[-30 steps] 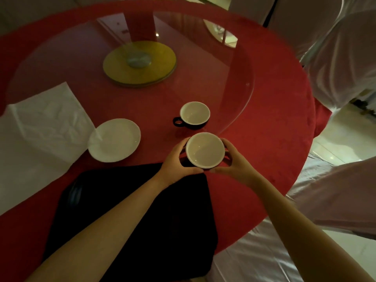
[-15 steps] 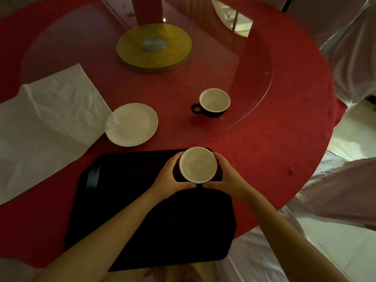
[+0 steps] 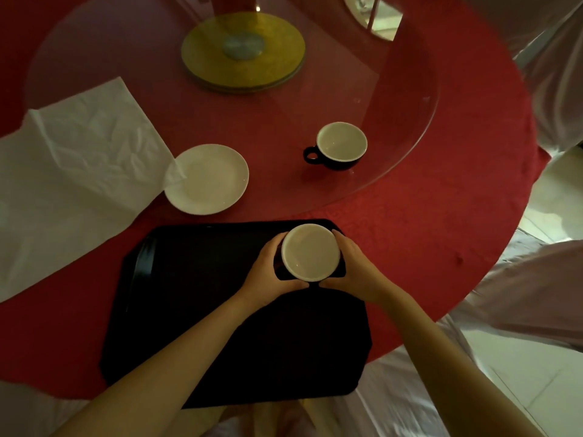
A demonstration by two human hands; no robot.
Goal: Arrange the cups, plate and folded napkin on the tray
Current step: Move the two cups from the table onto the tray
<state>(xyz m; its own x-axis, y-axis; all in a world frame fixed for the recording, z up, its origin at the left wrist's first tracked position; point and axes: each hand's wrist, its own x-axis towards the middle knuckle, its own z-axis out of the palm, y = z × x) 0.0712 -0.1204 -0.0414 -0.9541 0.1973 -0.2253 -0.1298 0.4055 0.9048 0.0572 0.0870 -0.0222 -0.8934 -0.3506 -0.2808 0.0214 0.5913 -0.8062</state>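
A black cup with a white inside (image 3: pixel 310 251) sits over the far right corner of the black tray (image 3: pixel 202 310). My left hand (image 3: pixel 268 272) wraps its left side and my right hand (image 3: pixel 353 272) its right side. Whether the cup rests on the tray I cannot tell. A second black cup (image 3: pixel 341 145), handle to the left, stands on the glass further back. A white plate (image 3: pixel 208 179) lies left of it, and a corner of the unfolded white napkin (image 3: pixel 72 162) overlaps the plate's left rim.
The red round table (image 3: pixel 441 216) carries a glass turntable (image 3: pixel 407 127) with a yellow hub (image 3: pixel 243 52) at its centre. White-covered chairs (image 3: pixel 555 74) stand at the right. The tray's near edge overhangs the table edge.
Both hands have carried the cup from the red cloth beyond the tray toward me, onto the tray's far right corner. My view has shifted, so the table objects appear further away.
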